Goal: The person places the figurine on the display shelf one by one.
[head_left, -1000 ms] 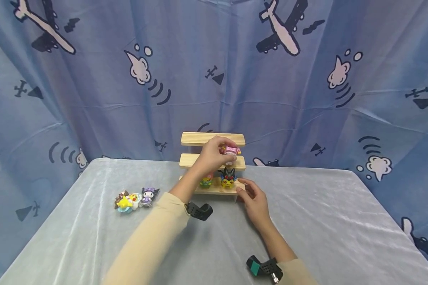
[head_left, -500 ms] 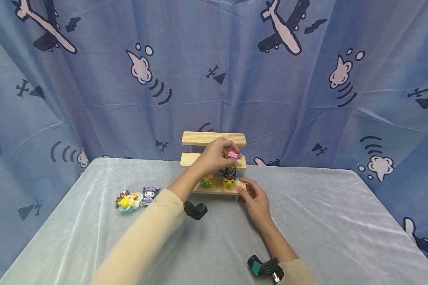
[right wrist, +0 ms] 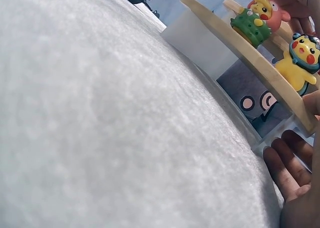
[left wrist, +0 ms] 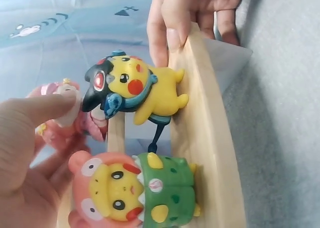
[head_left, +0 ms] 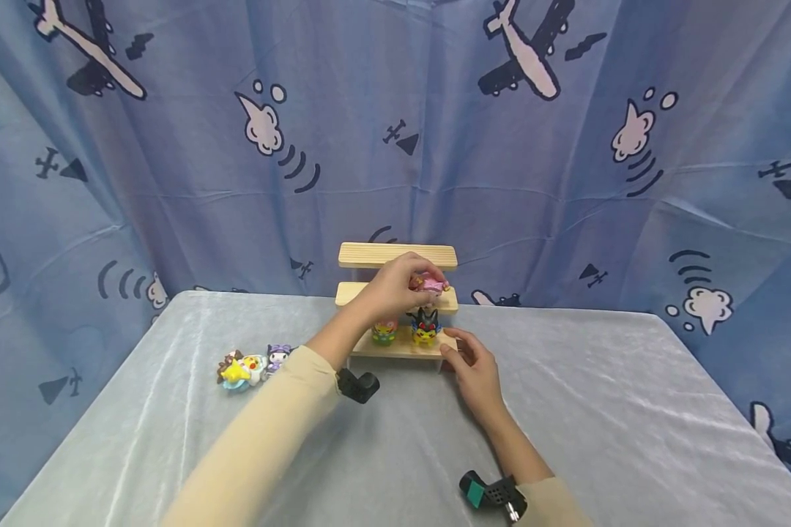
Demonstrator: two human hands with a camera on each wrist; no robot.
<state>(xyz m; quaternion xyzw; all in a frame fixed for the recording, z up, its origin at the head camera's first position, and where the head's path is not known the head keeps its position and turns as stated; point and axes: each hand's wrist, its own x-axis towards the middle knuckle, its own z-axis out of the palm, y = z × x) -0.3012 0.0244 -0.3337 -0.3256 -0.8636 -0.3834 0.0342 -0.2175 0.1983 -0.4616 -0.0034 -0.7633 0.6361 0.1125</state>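
My left hand (head_left: 395,284) pinches a pink figurine (head_left: 433,284) between thumb and fingers, at the right part of the middle tier of a three-tier wooden display stand (head_left: 395,255). On the lowest tier stand two yellow figurines: one with a black hood and blue scarf (left wrist: 162,95), the other with a pink hood and green body (left wrist: 172,188). The held figurine is close behind the black hood in the left wrist view, partly hidden by my fingers. My right hand (head_left: 477,377) grips the right end of the lowest tier, thumb on the board and fingers by the clear side panel.
Left of the stand, a purple-and-black figurine (head_left: 278,357) is partly covered by my left sleeve. Beside it, several colourful figurines (head_left: 240,369) sit close together on the grey cloth (head_left: 606,410). A blue patterned curtain (head_left: 534,197) hangs behind the table.
The pink figurine in my left hand has tipped and come slightly lower at the middle tier. My left sleeve covers more of the purple-and-black figurine. The right hand keeps its hold.
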